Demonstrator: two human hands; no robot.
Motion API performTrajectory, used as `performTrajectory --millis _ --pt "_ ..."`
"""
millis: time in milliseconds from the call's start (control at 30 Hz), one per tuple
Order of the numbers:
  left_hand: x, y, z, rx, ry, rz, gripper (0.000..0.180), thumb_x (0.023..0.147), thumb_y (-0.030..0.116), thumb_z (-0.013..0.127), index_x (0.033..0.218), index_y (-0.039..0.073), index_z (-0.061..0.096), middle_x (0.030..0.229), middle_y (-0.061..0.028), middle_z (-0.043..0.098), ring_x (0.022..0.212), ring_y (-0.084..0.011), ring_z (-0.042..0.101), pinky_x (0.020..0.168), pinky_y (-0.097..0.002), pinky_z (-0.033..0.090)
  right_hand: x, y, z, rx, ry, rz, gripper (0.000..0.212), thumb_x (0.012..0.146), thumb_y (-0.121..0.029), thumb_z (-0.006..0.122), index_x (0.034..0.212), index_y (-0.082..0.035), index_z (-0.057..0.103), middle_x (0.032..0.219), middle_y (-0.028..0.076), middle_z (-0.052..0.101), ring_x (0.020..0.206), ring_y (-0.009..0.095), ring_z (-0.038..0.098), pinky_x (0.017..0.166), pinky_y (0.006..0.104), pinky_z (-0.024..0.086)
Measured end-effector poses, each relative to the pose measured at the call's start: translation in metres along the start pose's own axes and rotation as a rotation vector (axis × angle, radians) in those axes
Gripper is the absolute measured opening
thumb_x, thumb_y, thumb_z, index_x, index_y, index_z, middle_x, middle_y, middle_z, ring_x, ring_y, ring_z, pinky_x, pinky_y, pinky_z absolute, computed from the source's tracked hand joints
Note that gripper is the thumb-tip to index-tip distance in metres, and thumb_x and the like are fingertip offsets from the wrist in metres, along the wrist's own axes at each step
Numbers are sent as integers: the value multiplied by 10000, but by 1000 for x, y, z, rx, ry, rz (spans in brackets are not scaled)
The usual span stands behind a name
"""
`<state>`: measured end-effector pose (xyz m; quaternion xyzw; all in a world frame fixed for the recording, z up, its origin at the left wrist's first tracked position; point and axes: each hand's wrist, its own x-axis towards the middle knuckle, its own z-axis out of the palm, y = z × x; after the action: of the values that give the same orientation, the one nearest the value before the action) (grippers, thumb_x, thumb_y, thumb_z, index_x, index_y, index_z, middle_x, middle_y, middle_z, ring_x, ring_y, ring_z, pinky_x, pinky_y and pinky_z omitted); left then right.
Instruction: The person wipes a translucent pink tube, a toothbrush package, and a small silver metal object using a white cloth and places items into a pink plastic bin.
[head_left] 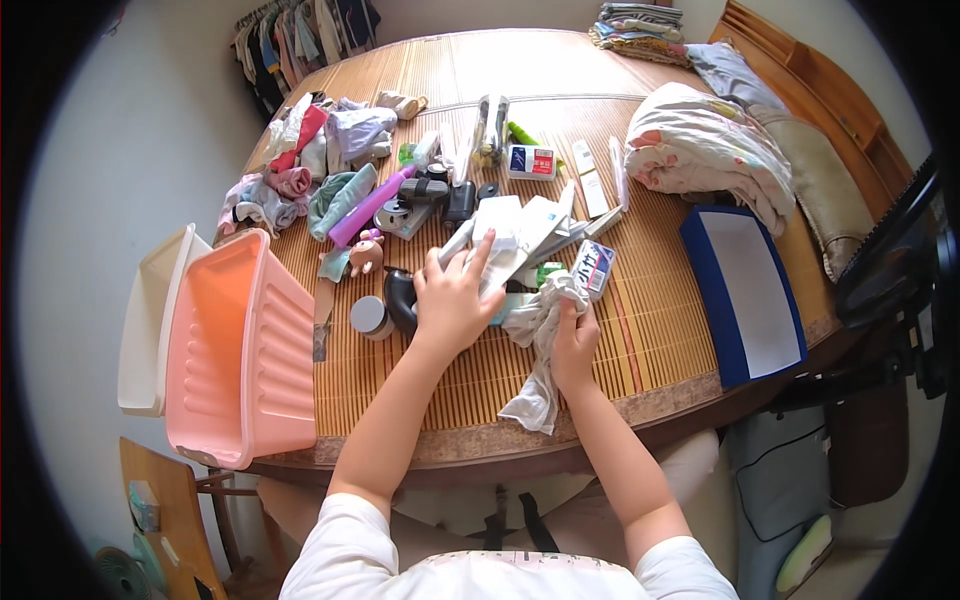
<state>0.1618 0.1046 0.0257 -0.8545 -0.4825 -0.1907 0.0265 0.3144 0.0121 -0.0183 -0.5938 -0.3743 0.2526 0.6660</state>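
My left hand [447,302]: fingers spread over white packages [503,218], contact hard to make out. My right hand [576,345]: fingers pinching a crumpled white cloth [543,355], fingertips partly covered; cloth over the bamboo mat [650,320], between my forearms. Black curved item [399,298]: partly hidden, kind unclear.

The person is wearing a white top [450,582] with loose short sleeves, the left sleeve [345,535] and right sleeve [680,572] both looking plain. A pale pinkish print [515,563] with small darker marks is running across the front, its details staying too small to read. Slender bare forearms [395,420] are narrowing toward bare, slim-fingered hands [450,305].
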Motion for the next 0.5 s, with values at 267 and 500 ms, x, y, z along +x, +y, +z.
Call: performTrajectory --millis 267,500 --pt "-26 -26 -16 -423 220 -271 337 969 139 581 1295 71 638 901 -227 681 860 -359 669 741 -445 505 51 -20 12 -770 -124 -824 431 869 -126 609 1281 -23 539 1240 121 587 1162 310 535 984 440 414" --pt "-28 -29 -27 -359 353 15 314 908 136 676 1213 62 669 1158 -132 679 1022 -316 659 894 -415 507 56 -23 21 -1181 -518 -736 381 780 -119 705 1145 -99 597 1104 41 629 1180 261 552 956 387 462"
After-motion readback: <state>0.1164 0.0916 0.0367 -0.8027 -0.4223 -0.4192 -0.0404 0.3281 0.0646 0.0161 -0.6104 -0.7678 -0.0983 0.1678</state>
